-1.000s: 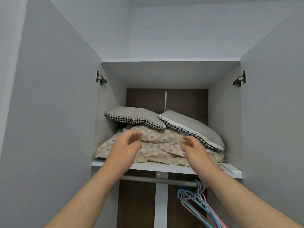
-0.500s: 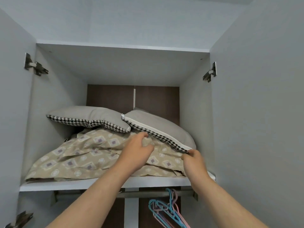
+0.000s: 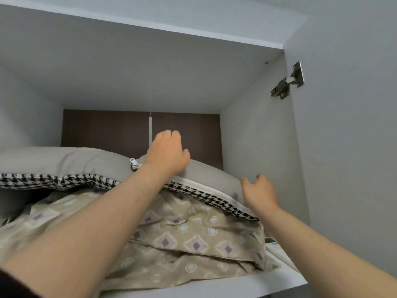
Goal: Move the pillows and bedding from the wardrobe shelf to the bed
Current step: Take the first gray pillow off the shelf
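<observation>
Two grey pillows with black-and-white houndstooth edging lie on the wardrobe shelf, on top of folded beige patterned bedding. The left pillow lies flat. The right pillow slopes down to the right, with a white zip along its edge. My left hand rests on the top of the right pillow, fingers curved over its far side. My right hand is at that pillow's lower right end, fingers spread and slightly curled, holding nothing that I can see.
The grey side wall of the wardrobe stands close on the right, with a metal hinge on the open door. The compartment's ceiling is low above the pillows. A small flat object lies at the shelf's right edge.
The view has moved closer and higher into the shelf. My left hand went from the bedding up onto the right pillow. My right hand rose from the pillow's lower corner to its end.
</observation>
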The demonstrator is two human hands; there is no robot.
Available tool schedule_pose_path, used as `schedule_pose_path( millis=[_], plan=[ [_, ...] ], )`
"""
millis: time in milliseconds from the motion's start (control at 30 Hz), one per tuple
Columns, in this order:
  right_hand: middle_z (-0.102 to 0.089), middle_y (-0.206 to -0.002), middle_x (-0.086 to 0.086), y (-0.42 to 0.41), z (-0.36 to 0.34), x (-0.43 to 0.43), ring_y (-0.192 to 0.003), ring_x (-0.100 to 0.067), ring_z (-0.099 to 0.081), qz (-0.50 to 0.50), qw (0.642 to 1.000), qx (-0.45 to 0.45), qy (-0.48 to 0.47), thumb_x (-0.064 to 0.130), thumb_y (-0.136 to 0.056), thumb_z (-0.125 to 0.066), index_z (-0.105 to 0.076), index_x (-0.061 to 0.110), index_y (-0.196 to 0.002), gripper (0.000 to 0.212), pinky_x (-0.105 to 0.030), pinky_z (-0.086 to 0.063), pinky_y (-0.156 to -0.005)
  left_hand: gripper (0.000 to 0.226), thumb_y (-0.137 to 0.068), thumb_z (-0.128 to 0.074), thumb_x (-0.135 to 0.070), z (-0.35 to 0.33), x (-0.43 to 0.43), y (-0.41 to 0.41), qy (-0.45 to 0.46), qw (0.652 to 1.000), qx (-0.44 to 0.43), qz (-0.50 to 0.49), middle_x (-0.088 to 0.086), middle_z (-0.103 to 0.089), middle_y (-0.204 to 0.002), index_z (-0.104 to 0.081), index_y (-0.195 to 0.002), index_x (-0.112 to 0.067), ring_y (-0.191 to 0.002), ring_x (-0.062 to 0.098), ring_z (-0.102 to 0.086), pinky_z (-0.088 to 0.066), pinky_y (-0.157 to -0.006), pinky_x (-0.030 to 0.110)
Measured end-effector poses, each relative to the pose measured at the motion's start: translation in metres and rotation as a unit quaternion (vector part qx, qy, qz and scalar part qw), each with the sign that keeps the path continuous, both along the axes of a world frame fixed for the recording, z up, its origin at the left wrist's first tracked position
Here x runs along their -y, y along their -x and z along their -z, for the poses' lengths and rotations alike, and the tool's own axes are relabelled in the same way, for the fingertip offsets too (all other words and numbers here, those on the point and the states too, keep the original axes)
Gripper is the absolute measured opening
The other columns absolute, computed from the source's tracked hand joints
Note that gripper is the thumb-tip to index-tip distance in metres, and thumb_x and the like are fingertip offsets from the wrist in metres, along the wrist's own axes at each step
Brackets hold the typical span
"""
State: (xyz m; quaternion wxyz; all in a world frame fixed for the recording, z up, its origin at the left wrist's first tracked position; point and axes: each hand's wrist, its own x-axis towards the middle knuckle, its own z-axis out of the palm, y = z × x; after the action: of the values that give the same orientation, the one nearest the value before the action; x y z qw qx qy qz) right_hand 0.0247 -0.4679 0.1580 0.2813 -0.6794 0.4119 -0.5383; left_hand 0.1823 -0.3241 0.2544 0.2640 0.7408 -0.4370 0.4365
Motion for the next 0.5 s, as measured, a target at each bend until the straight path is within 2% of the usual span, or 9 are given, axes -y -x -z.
schedule_pose_path(
  millis=[167, 233, 333, 400, 467, 500],
  plan=[
    [-0.058, -0.129, -0.021, -0.021, -0.009, 0.036, -0.119, -0.04, -0.052, 0.015, 0.992, -0.119, -0.026, 0.048, -0.091, -0.041, -0.056, 0.002, -0.124, 0.058, -0.038, -0.042, -0.096, 0.065, -0.084, -0.037, -0.06, 0.011, 0.034, -0.048, -0.086, 0.981, -0.109, -0.138, 0.012, -0.059, -0.128, -0.058, -0.123, -0.012, -0.118, 0.033, -0.052, -0.04, -0.095, 0.041],
    [-0.055, -0.136, -0.019, -0.031, -0.012, 0.05, -0.123, -0.037, -0.052, -0.019, 0.986, -0.161, -0.051, 0.047, -0.095, -0.034, -0.055, 0.004, -0.128, 0.059, -0.036, -0.04, -0.098, 0.071, -0.078, -0.035, -0.067, 0.016, 0.043, -0.059, -0.116, 0.968, -0.167, -0.145, 0.008, -0.06, -0.131, -0.06, -0.124, -0.019, -0.119, 0.031, -0.054, -0.04, -0.094, 0.038],
    [-0.048, -0.145, -0.015, -0.049, -0.016, 0.067, -0.131, -0.032, -0.046, -0.071, 0.98, -0.15, -0.113, 0.05, -0.096, -0.031, -0.052, 0.008, -0.136, 0.062, -0.035, -0.033, -0.105, 0.083, -0.07, -0.035, -0.077, 0.006, 0.051, -0.072, -0.125, 0.949, -0.255, -0.133, 0.005, -0.055, -0.138, -0.057, -0.129, -0.022, -0.124, 0.03, -0.052, -0.041, -0.097, 0.039],
    [-0.048, -0.146, -0.012, -0.06, -0.019, 0.077, -0.132, -0.031, -0.045, -0.089, 0.978, -0.127, -0.141, 0.063, -0.088, -0.031, -0.053, 0.012, -0.136, 0.074, -0.037, -0.031, -0.107, 0.084, -0.069, -0.038, -0.077, 0.003, 0.057, -0.08, -0.115, 0.943, -0.254, -0.184, 0.007, -0.055, -0.136, -0.057, -0.128, -0.021, -0.122, 0.03, -0.051, -0.039, -0.096, 0.039],
    [-0.049, -0.145, -0.009, -0.074, -0.016, 0.101, -0.132, -0.031, -0.046, -0.082, 0.977, -0.129, -0.148, 0.083, -0.063, -0.026, -0.056, 0.017, -0.134, 0.102, -0.041, -0.032, -0.11, 0.086, -0.069, -0.035, -0.08, 0.012, 0.065, -0.084, -0.135, 0.933, -0.186, -0.278, 0.009, -0.052, -0.134, -0.057, -0.127, -0.02, -0.12, 0.03, -0.046, -0.034, -0.094, 0.04],
    [-0.049, -0.146, -0.009, -0.081, -0.012, 0.115, -0.132, -0.031, -0.046, -0.082, 0.976, -0.14, -0.146, 0.087, -0.054, -0.024, -0.056, 0.019, -0.135, 0.11, -0.042, -0.032, -0.11, 0.089, -0.07, -0.031, -0.082, 0.02, 0.068, -0.084, -0.149, 0.927, -0.155, -0.307, 0.011, -0.05, -0.134, -0.057, -0.127, -0.02, -0.118, 0.03, -0.043, -0.032, -0.093, 0.041]
  ],
)
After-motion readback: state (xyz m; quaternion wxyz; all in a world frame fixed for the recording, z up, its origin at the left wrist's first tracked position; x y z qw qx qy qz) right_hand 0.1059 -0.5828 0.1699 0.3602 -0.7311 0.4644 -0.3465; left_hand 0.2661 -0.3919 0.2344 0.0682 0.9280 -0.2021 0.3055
